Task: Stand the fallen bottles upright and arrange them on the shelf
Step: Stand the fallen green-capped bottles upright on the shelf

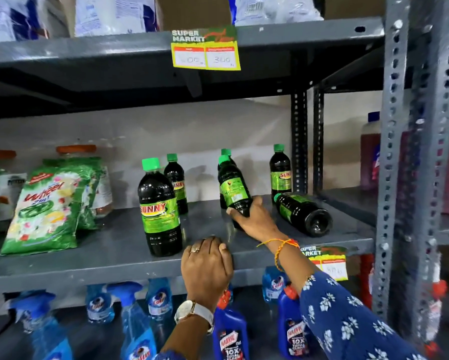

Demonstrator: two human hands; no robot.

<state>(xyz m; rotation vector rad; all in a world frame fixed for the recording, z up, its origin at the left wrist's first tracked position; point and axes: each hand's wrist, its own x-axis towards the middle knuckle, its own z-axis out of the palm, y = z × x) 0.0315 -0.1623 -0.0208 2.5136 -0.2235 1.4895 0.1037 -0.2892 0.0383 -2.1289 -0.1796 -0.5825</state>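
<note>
Right now, hands: the right hand (253, 220) is closed around the base of a tilted bottle (233, 187), lifted off the shelf (109, 253) and leaning left; the left hand (207, 266) holds nothing, its fingers curled over the shelf's front lip.
Task things: one fallen bottle (304, 213) lies on its side just right of the right hand, cap pointing toward the back; four bottles stand upright.
Slip risk: the hold sits low on the tilted bottle, so its top-heavy body could, I judge, swing or slide out of the grip.
Knock risk: a rear bottle (226, 153) stands directly behind the held one and could be toppled as it is set down.
Roll risk: the fallen bottle is round and near the wrist; a brush could send it rolling.
Nearby left: a large front bottle (159, 206) beyond the left hand, another (176, 181) behind it, then detergent packets (49, 206).
Nearby right: a corner bottle (280, 170) beside the steel upright (400, 162), limiting room.
</note>
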